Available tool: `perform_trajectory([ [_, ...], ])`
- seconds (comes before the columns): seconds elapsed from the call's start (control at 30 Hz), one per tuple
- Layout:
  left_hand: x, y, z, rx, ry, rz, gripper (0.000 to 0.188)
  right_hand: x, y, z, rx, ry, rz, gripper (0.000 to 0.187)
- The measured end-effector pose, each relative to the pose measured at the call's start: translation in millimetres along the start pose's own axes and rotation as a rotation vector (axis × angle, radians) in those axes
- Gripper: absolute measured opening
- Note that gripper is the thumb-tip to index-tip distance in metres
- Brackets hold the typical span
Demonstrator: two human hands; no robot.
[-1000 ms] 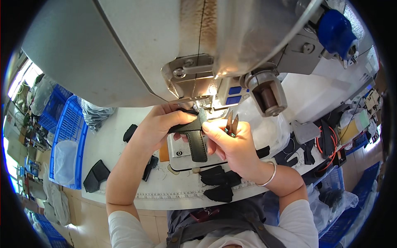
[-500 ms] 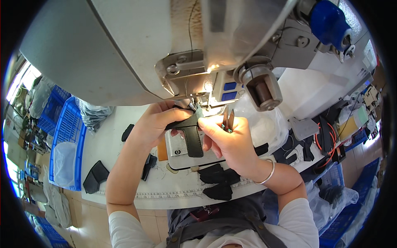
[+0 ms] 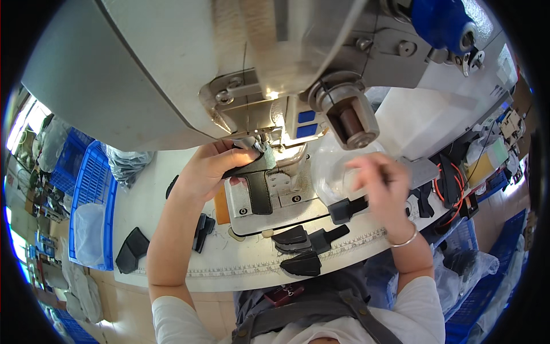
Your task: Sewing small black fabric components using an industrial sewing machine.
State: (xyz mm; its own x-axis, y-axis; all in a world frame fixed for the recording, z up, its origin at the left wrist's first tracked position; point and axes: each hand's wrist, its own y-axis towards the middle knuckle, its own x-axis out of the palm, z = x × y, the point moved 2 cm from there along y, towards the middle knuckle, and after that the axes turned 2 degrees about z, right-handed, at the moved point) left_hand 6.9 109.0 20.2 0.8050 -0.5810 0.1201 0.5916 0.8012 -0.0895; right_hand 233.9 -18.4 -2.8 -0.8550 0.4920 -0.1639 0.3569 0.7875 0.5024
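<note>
The sewing machine (image 3: 143, 74) rises from the tabletop (image 3: 134, 209). Under its head, the left hand (image 3: 212, 169) holds the workpiece (image 3: 260, 195) over the base plate (image 3: 293, 200). Nearer the person, loose pieces (image 3: 301, 265) lie beside and across a ruler strip (image 3: 229, 269); a crate (image 3: 109, 241) stands left of the tabletop.

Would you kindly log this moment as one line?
left hand: holds black piece; place: at sewing machine; right hand: blurred, apart from piece, contents unclear

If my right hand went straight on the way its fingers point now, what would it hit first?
Probably the clear plastic, just left of the fingertips. But your right hand is blurred and depth is unclear, so it might pass above it.
</note>
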Motion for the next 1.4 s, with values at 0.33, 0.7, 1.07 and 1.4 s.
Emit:
perform_trajectory([
  [0.33, 8, -2, 3, -0.016, -0.053, -0.004, 0.018, -81, -7, 48, -0.096, -0.965, 0.126, 0.019],
  [0.7, 9, -1, 1, 0.015, -0.05, -0.008, 0.017, -88, 0, 48, -0.003, -0.924, 0.067, 0.021],
  [1.07, 10, -3, 4, -0.006, -0.001, -0.077, 0.016, -88, -3, 44, -0.054, -0.917, 0.11, 0.021],
  [1.4, 21, -26, -11, 0.595, 0.452, 0.463, 0.02, 4, -19, -8, -0.113, -0.112, -0.467, 0.009],
])
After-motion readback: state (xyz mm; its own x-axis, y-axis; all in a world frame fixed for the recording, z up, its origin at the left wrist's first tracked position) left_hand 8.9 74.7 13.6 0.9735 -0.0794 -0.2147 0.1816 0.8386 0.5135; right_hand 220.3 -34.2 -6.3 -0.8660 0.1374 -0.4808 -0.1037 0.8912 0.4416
